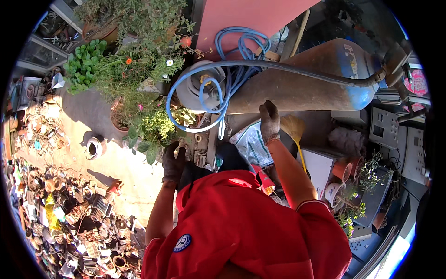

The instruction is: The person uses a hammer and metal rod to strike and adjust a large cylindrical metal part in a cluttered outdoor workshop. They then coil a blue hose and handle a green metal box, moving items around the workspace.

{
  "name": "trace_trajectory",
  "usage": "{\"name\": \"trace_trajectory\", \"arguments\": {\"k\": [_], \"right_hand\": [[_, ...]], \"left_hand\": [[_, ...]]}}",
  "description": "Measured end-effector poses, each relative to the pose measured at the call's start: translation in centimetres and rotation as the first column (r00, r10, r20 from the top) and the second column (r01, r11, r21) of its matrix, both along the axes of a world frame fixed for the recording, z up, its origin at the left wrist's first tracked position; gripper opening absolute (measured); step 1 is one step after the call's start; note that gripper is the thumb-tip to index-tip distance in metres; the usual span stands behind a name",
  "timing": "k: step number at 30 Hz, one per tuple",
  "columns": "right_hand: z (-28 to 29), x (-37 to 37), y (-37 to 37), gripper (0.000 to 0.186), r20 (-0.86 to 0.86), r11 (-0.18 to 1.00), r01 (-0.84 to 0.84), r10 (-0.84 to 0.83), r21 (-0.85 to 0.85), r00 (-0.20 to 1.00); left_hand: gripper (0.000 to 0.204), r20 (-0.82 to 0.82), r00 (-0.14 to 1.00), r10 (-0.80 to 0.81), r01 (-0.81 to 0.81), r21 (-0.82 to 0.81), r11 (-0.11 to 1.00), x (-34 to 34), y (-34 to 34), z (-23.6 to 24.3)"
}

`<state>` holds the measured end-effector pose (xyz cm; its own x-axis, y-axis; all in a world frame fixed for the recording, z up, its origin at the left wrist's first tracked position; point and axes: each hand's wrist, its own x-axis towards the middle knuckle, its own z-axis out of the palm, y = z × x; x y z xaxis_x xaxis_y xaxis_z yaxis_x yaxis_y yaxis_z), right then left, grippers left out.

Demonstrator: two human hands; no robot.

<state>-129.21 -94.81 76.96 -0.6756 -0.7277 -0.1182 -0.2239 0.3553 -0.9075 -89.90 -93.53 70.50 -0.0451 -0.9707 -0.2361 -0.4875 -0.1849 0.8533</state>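
Both my hands wear dark, dirty work gloves. My left hand [173, 162] is raised in front of me beside the potted plants, its fingers apart and nothing between them. Farther right, my right hand [270, 122] reaches out at the lower edge of a large brown gas cylinder [297, 76] with a blue top. Its fingers point at the cylinder and appear empty; whether they touch it I cannot tell. A blue hose [174, 104] lies in loose coils across the cylinder and over a smaller grey gas cylinder [190, 90] at its left end.
A heap of metal scrap parts [83, 223] covers the left ground, near a round metal housing [95, 148]. Green plants [130, 69] stand at the far left. Right of me are a yellow broom [293, 128], a white sack [255, 144], flowerpots [342, 170] and metal boxes [384, 128].
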Motion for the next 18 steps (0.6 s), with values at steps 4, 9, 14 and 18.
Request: {"name": "trace_trajectory", "arguments": {"k": [4, 9, 14, 18], "right_hand": [[6.7, -3.8, 6.3, 0.037, -0.115, 0.971, 0.116, -0.142, -0.210, 0.983], [19.1, -5.3, 8.4, 0.032, -0.417, 0.918, 0.212, -0.346, -0.335, 0.841], [30.0, -8.6, 8.6, 0.030, -0.639, 0.872, 0.115, -0.432, -0.476, 0.636], [37.3, -15.8, 7.8, 0.035, -0.718, 0.791, -0.058, -0.519, -0.610, 0.464]], "left_hand": [[0.039, -0.085, 0.986, -0.142, 0.146, 0.044, 0.988, 0.2, -2.5, 1.2], [0.033, -0.219, 0.962, -0.162, 0.152, -0.062, 0.986, 2.0, -4.0, -0.1], [0.030, -0.105, 0.945, -0.311, 0.288, -0.186, 0.939, 4.2, -4.6, 0.2], [0.028, -0.109, 0.960, -0.259, 0.244, -0.130, 0.961, 3.7, -2.5, 4.2]]}}
